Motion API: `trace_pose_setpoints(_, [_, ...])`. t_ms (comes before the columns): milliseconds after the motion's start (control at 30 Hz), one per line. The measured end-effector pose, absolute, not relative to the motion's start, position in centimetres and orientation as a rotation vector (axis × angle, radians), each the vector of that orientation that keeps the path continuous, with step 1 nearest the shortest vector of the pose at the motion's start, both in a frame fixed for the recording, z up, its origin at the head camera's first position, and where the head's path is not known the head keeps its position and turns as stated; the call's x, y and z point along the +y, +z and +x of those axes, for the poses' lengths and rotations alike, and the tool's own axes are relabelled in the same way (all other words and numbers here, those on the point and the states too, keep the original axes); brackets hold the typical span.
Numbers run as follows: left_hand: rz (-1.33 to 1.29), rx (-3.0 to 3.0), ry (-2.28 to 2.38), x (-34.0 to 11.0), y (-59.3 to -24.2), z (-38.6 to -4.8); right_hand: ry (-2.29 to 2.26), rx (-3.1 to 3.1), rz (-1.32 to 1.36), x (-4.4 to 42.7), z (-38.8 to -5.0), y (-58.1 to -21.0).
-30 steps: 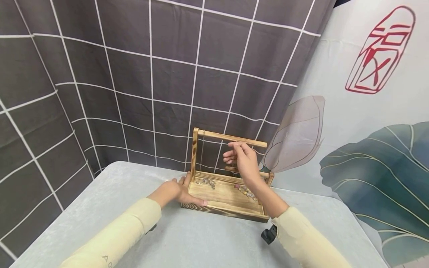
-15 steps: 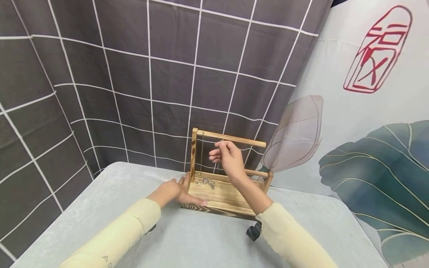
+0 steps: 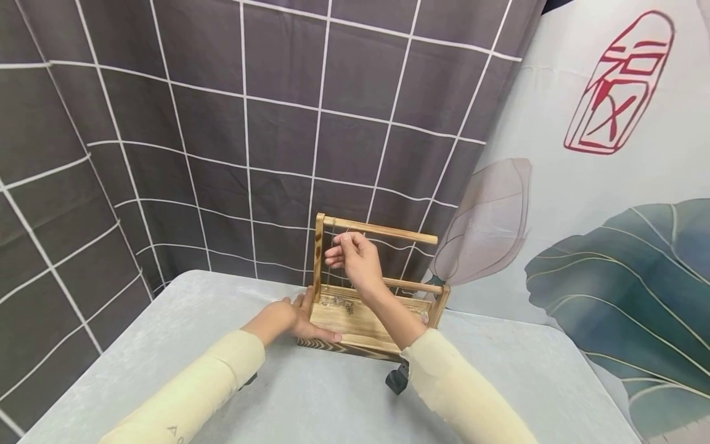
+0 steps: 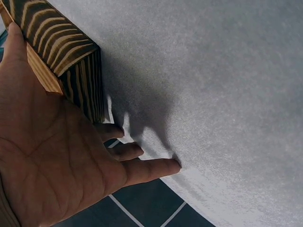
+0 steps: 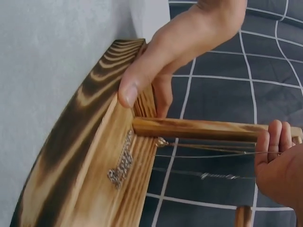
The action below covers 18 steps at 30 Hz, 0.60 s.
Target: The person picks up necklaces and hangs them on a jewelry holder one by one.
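Observation:
A wooden jewelry stand (image 3: 407, 234) with a high bar, a lower bar and a shallow tray base stands near the table's back. My left hand (image 3: 296, 320) holds its left end, thumb over the tray's front rim. In the left wrist view the fingers of my left hand (image 4: 57, 156) stretch past the charred-grain corner. Near the left end of the high bar, my right hand (image 3: 362, 262) pinches a thin necklace (image 5: 218, 177), whose strands hang beside the left post (image 5: 199, 127). The exact pinch point is hidden. Another chain hangs from the bar close by.
A heap of silver chain (image 5: 122, 165) lies in the tray's left part. More jewelry (image 3: 420, 316) shows at the tray's right, partly hidden by my arm. The pale cloth-covered table (image 3: 222, 302) meets a dark grid curtain (image 3: 283, 142) behind.
My right hand has moved left along the high bar toward the left post, carrying the necklace. My left hand has stayed on the stand's left end.

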<state>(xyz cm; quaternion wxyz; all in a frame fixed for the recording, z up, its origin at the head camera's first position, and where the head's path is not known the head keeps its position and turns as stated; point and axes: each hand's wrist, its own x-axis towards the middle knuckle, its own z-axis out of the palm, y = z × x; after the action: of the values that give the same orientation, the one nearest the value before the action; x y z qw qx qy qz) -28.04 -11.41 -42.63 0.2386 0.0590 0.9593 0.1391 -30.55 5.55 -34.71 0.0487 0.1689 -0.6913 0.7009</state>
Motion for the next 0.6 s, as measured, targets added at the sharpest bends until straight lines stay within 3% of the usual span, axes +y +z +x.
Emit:
trace_pose_setpoints(200, [0.182,2.637,0.37,-11.3,-40.7,-26.6,2.091,-2.196,0.508,4.6,-30.4,-35.3])
trace_pose_setpoints(600, [0.145,2.626,0.404,-11.5,-43.0,-28.3,2.051,-2.277,0.467,5.8,-29.2,-36.2])
